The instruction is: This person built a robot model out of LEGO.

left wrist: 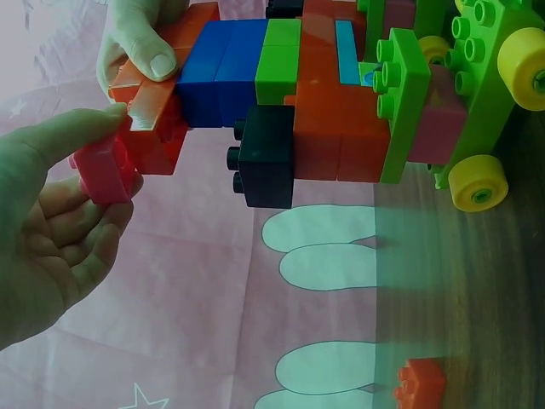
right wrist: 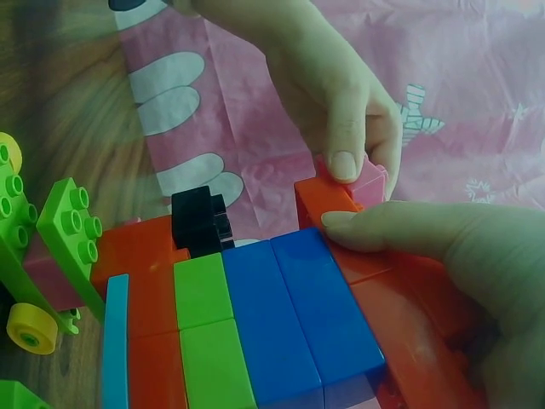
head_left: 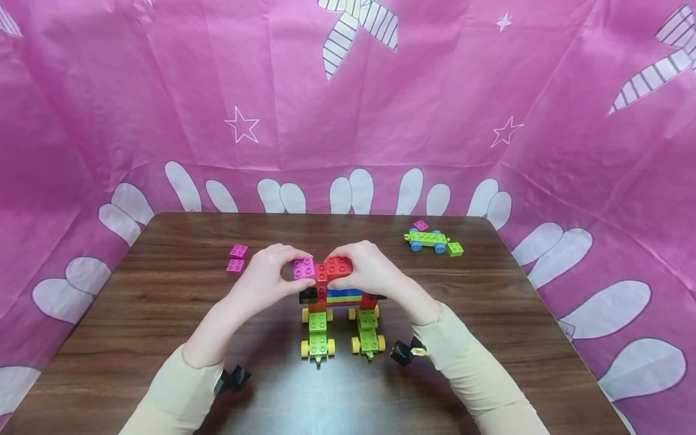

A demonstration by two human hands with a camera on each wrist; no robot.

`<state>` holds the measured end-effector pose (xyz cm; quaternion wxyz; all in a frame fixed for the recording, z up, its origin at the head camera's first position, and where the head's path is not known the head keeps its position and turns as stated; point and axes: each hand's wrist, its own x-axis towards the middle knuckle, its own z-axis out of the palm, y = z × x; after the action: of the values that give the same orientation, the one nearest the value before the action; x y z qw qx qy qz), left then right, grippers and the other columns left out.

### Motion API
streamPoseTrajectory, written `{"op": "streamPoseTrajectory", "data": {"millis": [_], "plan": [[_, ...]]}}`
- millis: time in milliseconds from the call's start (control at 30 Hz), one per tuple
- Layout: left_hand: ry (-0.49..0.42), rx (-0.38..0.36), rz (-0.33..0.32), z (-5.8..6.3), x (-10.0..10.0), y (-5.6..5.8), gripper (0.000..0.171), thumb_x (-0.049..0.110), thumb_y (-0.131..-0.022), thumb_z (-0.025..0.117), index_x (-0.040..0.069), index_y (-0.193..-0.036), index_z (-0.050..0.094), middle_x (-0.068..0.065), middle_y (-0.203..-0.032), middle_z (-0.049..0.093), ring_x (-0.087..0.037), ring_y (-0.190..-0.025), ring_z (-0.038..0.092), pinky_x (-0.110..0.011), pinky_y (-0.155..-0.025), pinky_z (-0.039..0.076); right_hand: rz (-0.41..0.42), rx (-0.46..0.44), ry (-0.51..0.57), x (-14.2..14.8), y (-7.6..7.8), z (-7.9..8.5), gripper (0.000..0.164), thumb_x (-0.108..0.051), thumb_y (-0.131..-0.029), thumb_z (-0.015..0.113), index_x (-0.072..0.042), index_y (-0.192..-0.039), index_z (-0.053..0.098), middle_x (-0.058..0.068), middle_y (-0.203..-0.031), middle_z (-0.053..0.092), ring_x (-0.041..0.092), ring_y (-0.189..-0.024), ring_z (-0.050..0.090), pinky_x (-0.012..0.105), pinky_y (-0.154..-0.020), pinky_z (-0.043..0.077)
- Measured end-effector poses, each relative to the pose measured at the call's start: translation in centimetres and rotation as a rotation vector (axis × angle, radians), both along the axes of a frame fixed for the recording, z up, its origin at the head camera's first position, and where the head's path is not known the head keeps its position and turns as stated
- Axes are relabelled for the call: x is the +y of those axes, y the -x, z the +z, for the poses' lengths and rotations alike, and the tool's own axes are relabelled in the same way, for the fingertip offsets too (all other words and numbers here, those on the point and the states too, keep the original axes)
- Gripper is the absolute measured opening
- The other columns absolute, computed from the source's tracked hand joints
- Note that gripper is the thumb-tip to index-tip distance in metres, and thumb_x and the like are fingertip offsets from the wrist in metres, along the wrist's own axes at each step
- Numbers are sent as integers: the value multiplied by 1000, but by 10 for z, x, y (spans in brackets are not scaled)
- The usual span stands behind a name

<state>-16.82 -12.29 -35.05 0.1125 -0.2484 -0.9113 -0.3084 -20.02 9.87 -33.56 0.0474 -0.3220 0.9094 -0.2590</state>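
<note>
Between its thumb and fingers, my left hand pinches a pink brick at the upper left end of a brick model. The pink brick's edge is right at the red bricks of the model's top in the left wrist view. Opposite, my right hand grips the top red brick, thumb on the near side. Below come blue bricks, green bricks, more red ones and a black brick jutting out. Two green wheeled bases with yellow wheels carry the model.
Two pink bricks lie on the wooden table at left. Toward the back right stand a green base with blue wheels, a green brick and a pink brick. Pink patterned cloth hangs behind the table.
</note>
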Motion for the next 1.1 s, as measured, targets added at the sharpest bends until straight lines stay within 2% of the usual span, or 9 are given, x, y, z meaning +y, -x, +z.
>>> {"op": "streamPoseTrajectory", "data": {"millis": [167,600,800,1100], "plan": [[-3,-39,2,4,1,1,42,24,-75,85,8,-111,72,-6,-101,72,-24,-94,62,-42,-81,54,-4,2,4,0,0,-1,38,-26,-77,84,-9,-108,71,1,-93,72,11,-80,60,21,-70,52],[38,-78,-10,13,2,5,40,24,-75,85,7,-108,73,-7,-101,73,-24,-96,64,-45,-87,53,3,7,13,0,1,-2,37,-26,-77,83,-9,-108,71,1,-94,73,12,-81,62,21,-70,52],[65,-105,-15,17,2,6,40,25,-74,86,7,-108,74,-5,-97,73,-22,-93,64,-43,-84,53,6,3,15,1,2,-2,37,-26,-78,83,-9,-108,71,1,-93,73,12,-81,62,20,-70,52],[80,-165,-41,22,2,10,39,24,-75,85,9,-109,74,-5,-102,74,-22,-97,64,-44,-85,54,4,-3,17,1,0,-1,37,-26,-77,83,-9,-108,71,1,-93,73,12,-81,62,21,-70,52]]}}
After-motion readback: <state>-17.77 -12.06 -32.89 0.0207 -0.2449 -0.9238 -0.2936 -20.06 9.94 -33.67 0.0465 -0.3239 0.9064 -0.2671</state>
